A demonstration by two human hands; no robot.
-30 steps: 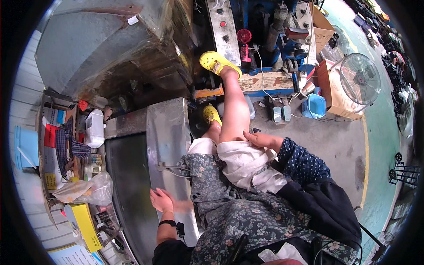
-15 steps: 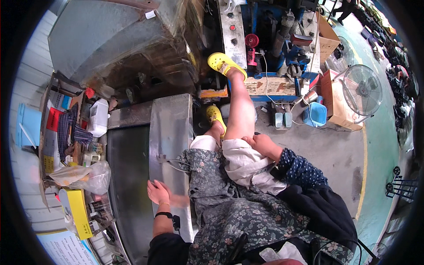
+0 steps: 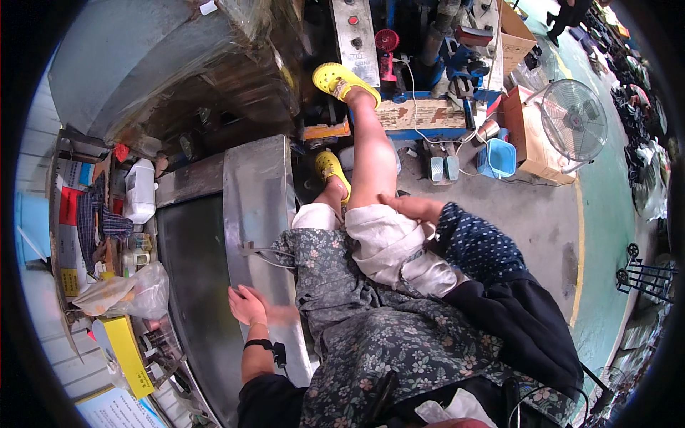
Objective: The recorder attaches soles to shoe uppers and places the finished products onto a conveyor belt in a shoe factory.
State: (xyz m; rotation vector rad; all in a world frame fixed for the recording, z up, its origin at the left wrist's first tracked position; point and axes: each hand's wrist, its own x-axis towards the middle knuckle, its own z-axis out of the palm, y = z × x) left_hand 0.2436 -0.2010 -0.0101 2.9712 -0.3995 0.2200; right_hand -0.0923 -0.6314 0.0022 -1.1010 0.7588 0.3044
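My left hand (image 3: 247, 305) rests palm down on the edge of a shiny metal bench (image 3: 258, 192), its fingers stretched out and nothing in them. A dark strap (image 3: 260, 344) with a small black box circles that wrist. Across my right knee lies my right hand (image 3: 415, 207), fingers pointing left at the hem of a rolled-up white trouser leg (image 3: 385, 242); part of the fingers is hard to see. A dark floral apron (image 3: 399, 342) covers my lap. My feet wear yellow clogs (image 3: 346, 82), the right leg stretched forward.
On the left, a shelf holds a white jug (image 3: 140, 191), a plastic bag (image 3: 146, 292) and a yellow box (image 3: 127, 355). A machine with a red button (image 3: 353, 20) stands ahead. Right of it are a blue basket (image 3: 497, 158), a cardboard box (image 3: 531, 143) and a floor fan (image 3: 573, 120).
My right hand has slid up toward the knee and straightened from its curl on the white cloth. The left hand stays on the metal edge. The whole view has shifted slightly.
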